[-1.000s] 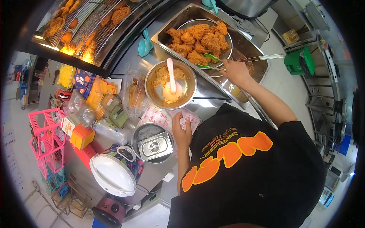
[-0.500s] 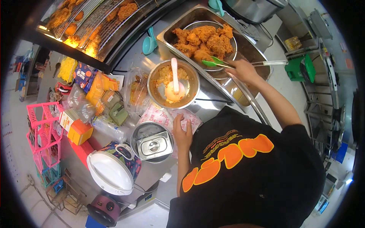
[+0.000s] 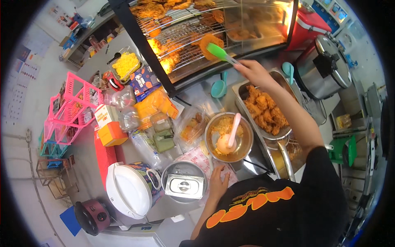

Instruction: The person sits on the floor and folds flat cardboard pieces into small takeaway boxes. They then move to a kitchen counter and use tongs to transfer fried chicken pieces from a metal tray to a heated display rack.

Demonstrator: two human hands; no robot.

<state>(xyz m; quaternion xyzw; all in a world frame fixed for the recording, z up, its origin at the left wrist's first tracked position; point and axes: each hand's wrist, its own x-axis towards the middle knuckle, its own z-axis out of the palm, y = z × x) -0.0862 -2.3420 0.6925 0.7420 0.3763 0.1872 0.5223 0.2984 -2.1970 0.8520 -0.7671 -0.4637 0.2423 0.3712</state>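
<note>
My right hand point(image 3: 252, 72) is closed on green-tipped tongs point(image 3: 219, 52), which grip a piece of fried chicken point(image 3: 210, 43) in front of the racks of a lit warming cabinet point(image 3: 197, 82). Below that arm, more fried chicken point(image 3: 265, 109) lies in a deep steel pan point(image 3: 242, 92). My left hand point(image 3: 218, 182), fingers apart and holding nothing, rests by a sheet of red-and-white printed paper point(image 3: 193, 155). Just beyond it stands a steel bowl point(image 3: 249, 144) of orange-tinted rice, with a pink rice paddle point(image 3: 234, 131) in it.
Left of my left hand, a lidded steel container point(image 3: 185, 186) sits in a round metal pot point(image 3: 168, 169). A white-lidded cooker point(image 3: 125, 191), plastic packets point(image 3: 154, 109) and a pink rack point(image 3: 76, 99) crowd the left. A turquoise scoop point(image 3: 219, 88) lies near the cabinet.
My right hand has lifted the tongs from the chicken pan up to the cabinet, now with a piece of chicken in them. The view has shifted; my left hand stays near the paper.
</note>
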